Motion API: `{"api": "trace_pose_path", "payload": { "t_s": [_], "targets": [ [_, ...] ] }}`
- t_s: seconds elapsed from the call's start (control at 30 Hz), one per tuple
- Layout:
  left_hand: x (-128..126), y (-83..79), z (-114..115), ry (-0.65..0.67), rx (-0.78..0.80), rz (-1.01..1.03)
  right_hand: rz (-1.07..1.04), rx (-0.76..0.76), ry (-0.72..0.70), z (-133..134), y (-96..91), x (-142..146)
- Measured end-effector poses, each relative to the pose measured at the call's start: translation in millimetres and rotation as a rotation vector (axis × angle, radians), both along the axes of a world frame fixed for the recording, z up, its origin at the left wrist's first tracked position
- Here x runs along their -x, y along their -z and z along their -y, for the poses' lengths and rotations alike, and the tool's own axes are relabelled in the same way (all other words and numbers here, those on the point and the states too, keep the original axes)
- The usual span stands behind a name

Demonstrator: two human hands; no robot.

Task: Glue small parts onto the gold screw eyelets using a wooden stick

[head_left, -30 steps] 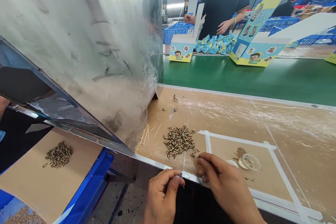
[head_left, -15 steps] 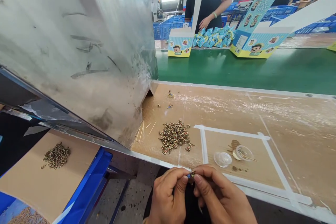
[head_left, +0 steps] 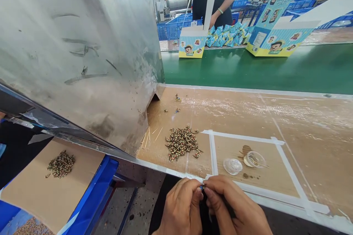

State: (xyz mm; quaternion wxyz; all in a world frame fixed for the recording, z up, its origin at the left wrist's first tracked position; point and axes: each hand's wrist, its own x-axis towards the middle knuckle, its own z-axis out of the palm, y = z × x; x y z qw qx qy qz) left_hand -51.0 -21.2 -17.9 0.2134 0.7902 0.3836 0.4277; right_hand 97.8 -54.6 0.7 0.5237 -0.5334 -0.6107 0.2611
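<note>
My left hand [head_left: 182, 205] and my right hand [head_left: 234, 203] meet at the table's front edge, fingertips pinched together. Between them is a tiny painted figurine [head_left: 202, 187] with a blue part, mostly hidden by the fingers. Just beyond lies a heap of small dark, cream and red painted pieces [head_left: 182, 142]. Further back sit a few separate figurines [head_left: 177, 97]. To the right, inside a taped rectangle, stands a clear plastic cup [head_left: 255, 159] holding some pale stuff and a thin stick. A clear lid [head_left: 233, 166] lies beside it.
A large metal housing [head_left: 96, 44] fills the left. Below it, cardboard on a blue crate carries another pile of pieces [head_left: 61, 164]. Thin sticks [head_left: 149, 136] lie near the housing. Behind runs a green conveyor [head_left: 248, 69] with printed boxes [head_left: 191, 47]; a co-worker [head_left: 220, 2] stands beyond blue packets [head_left: 228, 36].
My fingers have closed in further around the figurine, so less of it shows. The co-worker has leaned forward, a hand now partly behind the box flap. The view has shifted slightly.
</note>
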Motion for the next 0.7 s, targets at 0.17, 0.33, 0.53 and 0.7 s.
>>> {"api": "trace_pose_path", "payload": {
  "t_s": [0.17, 0.33, 0.53, 0.7],
  "targets": [
    [-2.8, 5.3, 1.7, 0.000, -0.004, 0.001, -0.044, 0.039, -0.019, 1.4, 1.7, -2.0],
    [-2.6, -6.2, 0.6, 0.017, -0.039, -0.084, -0.042, 0.036, -0.048, 2.2, 3.6, -4.8],
    [-3.5, -11.5, -0.8, 0.009, -0.061, -0.109, -0.016, 0.002, -0.054, 0.8, 2.0, -8.7],
    [-4.6, -15.6, -3.6, 0.023, -0.107, -0.096, 0.000, -0.012, -0.051, -0.9, 1.3, -11.5]
  ]
}}
